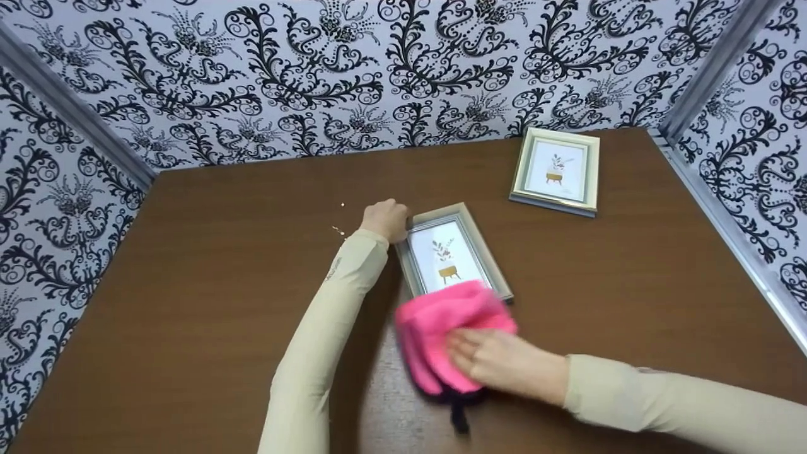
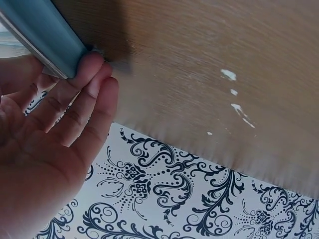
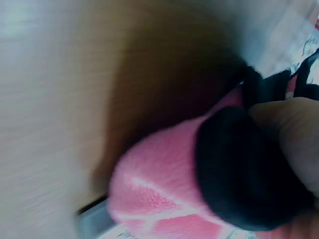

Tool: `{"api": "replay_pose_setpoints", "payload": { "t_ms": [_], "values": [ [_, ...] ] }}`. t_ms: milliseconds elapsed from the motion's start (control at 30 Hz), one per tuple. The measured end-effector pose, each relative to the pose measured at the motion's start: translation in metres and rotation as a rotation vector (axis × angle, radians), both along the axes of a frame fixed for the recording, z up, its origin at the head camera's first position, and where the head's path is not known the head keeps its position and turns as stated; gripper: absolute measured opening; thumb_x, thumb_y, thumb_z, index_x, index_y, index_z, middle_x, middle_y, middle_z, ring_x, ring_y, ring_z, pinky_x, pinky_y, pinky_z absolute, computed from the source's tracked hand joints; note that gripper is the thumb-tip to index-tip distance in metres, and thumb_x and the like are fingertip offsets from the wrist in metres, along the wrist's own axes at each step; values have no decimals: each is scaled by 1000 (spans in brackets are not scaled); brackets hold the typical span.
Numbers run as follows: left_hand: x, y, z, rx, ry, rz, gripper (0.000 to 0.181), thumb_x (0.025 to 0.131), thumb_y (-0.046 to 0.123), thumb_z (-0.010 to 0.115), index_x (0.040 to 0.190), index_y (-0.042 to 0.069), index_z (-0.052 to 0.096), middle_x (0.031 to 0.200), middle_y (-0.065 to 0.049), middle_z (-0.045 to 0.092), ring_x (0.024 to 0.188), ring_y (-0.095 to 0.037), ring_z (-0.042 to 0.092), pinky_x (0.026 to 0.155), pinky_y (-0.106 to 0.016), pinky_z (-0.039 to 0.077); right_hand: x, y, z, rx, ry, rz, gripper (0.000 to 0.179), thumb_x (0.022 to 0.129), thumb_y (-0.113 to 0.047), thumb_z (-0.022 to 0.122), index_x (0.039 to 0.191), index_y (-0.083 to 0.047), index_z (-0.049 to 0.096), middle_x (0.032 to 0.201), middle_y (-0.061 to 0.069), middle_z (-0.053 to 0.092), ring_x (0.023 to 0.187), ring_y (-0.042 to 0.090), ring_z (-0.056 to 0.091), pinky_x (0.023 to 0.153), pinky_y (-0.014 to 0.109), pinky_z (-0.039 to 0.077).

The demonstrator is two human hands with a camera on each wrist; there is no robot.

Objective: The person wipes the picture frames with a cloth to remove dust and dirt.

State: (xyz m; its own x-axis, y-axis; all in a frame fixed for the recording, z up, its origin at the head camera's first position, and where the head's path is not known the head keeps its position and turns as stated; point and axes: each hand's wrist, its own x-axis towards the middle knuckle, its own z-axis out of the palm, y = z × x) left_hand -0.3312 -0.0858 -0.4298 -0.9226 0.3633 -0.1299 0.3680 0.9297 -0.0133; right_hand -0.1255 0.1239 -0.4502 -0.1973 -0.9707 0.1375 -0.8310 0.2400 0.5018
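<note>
A picture frame (image 1: 446,252) with a pale beige border lies at an angle on the brown table, showing a plant print. My left hand (image 1: 386,221) grips its far left corner. In the left wrist view, fingertips and thumb pinch the frame's bluish edge (image 2: 55,37). My right hand (image 1: 501,362) holds a fluffy pink cleaning mitt (image 1: 435,315) with black trim and a black loop. The mitt covers the frame's near end. Up close, the right thumb (image 3: 296,134) presses on the black cuff (image 3: 244,169); the other fingers are mostly hidden, and motion blurs the right hand.
A second picture frame (image 1: 556,171) with a similar plant print lies at the table's far right, near the patterned back wall (image 1: 353,75). Small white marks (image 2: 239,109) dot the brown tabletop (image 1: 252,271) left of the left hand. Patterned walls with grey edging border the table.
</note>
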Motion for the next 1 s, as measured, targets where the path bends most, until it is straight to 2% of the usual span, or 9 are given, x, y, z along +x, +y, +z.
{"api": "replay_pose_setpoints", "payload": {
  "t_ms": [67,133,300,400,500,533,633,867,1000],
  "values": [
    [0,0,-1,2,-5,-2,21,82,15,66,101,9,73,107,-14,68,96,-33,65,76,-49,54,-2,-12,-3,0,-19,56,32,89,-16,56,118,-11,67,118,4,66,113,15,59,102,27,39],
    [-1,1,-1,4,-13,-10,20,82,15,66,101,9,72,107,-14,68,96,-33,65,76,-49,54,-4,-19,0,33,-84,58,33,95,-15,49,124,-10,64,125,5,63,118,15,56,105,27,36],
    [-1,1,0,9,-38,-10,21,84,15,66,104,12,71,109,-13,67,99,-32,64,77,-49,54,-8,-11,12,146,-335,-107,38,99,-9,41,134,-3,54,138,8,53,129,17,46,107,27,32],
    [-1,0,2,5,-59,-3,24,85,14,66,108,13,70,111,-12,67,102,-32,63,78,-50,54,-17,9,10,34,-471,-83,43,89,2,51,132,0,56,135,9,56,126,18,50,105,30,36],
    [-2,-3,1,0,-80,-5,28,86,14,65,114,15,68,114,-11,66,104,-32,62,78,-50,53,-27,36,5,-149,-548,30,51,76,8,62,126,-1,61,125,8,63,116,19,58,96,32,45],
    [-2,-3,1,0,-84,-7,30,86,13,64,116,15,68,116,-11,66,105,-32,62,78,-50,53,-30,45,3,-198,-558,58,52,73,8,64,124,-3,63,122,7,64,113,18,60,93,32,48],
    [-3,-4,-1,7,-88,-10,33,87,13,63,120,17,67,118,-11,65,106,-32,61,79,-51,53,-33,70,2,-285,-565,23,47,72,2,69,119,-4,65,115,5,67,105,18,63,84,34,52],
    [-2,-3,-1,-12,-76,-12,34,88,15,64,122,18,66,116,-10,66,105,-30,62,79,-49,53,-15,92,3,-382,-516,-225,54,58,12,72,111,-1,68,103,10,69,93,23,66,74,41,55],
    [-2,-2,1,-26,-83,-12,33,88,15,64,121,18,67,116,-8,66,105,-28,62,80,-47,54,-5,79,5,-390,-445,-188,61,51,14,71,110,1,68,104,13,68,93,25,66,71,42,55]
  ]
}}
